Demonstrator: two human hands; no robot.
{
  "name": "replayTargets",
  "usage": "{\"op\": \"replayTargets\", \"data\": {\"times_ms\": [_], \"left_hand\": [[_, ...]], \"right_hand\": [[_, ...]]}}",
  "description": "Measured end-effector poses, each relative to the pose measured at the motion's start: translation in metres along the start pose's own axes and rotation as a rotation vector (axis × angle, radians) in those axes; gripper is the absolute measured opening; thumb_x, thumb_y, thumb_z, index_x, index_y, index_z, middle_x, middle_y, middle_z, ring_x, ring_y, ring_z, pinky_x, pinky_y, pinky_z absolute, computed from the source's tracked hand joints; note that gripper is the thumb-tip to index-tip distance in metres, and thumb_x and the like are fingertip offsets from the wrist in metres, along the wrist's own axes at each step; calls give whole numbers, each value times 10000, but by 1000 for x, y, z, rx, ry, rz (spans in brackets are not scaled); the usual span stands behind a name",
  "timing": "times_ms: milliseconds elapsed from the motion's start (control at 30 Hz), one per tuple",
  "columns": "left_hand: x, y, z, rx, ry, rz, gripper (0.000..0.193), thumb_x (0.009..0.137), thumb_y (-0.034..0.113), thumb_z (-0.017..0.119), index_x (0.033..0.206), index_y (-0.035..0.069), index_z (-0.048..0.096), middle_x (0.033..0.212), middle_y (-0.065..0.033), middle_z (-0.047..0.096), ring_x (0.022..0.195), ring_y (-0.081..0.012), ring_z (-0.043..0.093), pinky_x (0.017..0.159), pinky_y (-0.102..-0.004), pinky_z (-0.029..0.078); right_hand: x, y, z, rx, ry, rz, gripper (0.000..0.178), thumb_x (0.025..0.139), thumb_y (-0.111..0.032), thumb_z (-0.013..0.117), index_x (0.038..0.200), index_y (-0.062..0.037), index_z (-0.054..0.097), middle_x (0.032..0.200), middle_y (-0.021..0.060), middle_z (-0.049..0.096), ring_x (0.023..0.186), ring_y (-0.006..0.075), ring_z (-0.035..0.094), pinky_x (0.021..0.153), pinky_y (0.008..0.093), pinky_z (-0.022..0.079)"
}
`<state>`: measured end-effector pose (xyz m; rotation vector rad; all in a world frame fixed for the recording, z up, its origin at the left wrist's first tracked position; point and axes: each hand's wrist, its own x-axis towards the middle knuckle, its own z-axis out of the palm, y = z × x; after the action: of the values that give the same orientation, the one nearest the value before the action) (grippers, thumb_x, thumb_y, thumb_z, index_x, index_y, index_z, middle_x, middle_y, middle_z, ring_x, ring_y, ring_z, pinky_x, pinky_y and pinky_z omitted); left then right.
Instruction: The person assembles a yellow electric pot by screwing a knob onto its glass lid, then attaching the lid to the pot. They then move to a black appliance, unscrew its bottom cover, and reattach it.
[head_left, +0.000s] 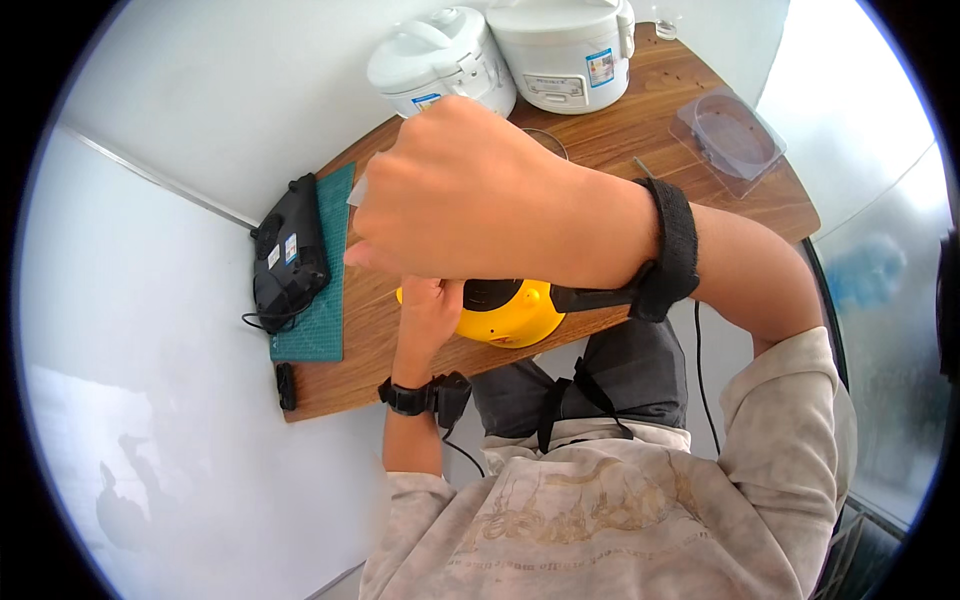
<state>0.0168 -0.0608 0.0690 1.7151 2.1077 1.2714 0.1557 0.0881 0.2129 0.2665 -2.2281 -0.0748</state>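
Observation:
My right hand (pixel 440 190) is raised in the middle of the view with its back to me and its fingers curled in. A small whitish, see-through edge (pixel 358 191) shows beside its knuckles; what it belongs to is hidden. Below it, my left hand (pixel 432 310) rests at a round yellow thing with a black middle (pixel 520 318), near the table's front edge. Its thumb lies toward the black part, while the right hand covers its other fingers. Much of the yellow thing is hidden, so its kind cannot be told.
Two white rice cookers (pixel 560 55) stand at the back of the wooden table (pixel 610 150). A black device (pixel 290 250) lies on a green mat (pixel 330 300) at the left. At the right is a clear plastic container (pixel 735 135); a small clear cup (pixel 666 22) stands farther back.

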Motion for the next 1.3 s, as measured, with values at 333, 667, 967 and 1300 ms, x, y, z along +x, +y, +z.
{"op": "replayTargets", "data": {"times_ms": [333, 667, 967, 1300], "left_hand": [[4, 16, 2, -263, -26, -78, 156, 973, 115, 687, 1007, -37, 688, 890, -66, 710, 807, -140, 643, 709, -291, 512], [-1, -2, -1, -153, -53, -65, 99, 965, 32, 632, 1011, -37, 686, 921, -79, 719, 826, -150, 648, 751, -302, 520], [-2, 1, 0, -74, -32, -12, 123, 973, 50, 628, 1024, -53, 671, 913, -108, 715, 822, -208, 657, 761, -336, 520], [6, 19, 0, -41, -9, 4, 95, 964, 34, 626, 922, -47, 651, 820, -127, 685, 724, -232, 663, 666, -333, 503]], "right_hand": [[-3, -1, -5, -79, -111, 13, 444, 882, -354, 694, 519, -135, 561, 525, 10, 504, 500, 213, 547, 453, 321, 380], [-17, 8, -7, 324, -200, -2, 316, 900, -305, 674, 922, 7, 631, 755, 147, 642, 686, 323, 670, 566, 427, 509], [-5, -6, -7, 68, -89, 147, 221, 738, -239, 739, 594, -81, 684, 564, 67, 609, 550, 251, 653, 474, 335, 467], [-15, 4, -16, 154, -318, 47, 266, 861, -211, 709, 973, 12, 620, 948, 93, 645, 869, 250, 676, 706, 335, 535]]}}
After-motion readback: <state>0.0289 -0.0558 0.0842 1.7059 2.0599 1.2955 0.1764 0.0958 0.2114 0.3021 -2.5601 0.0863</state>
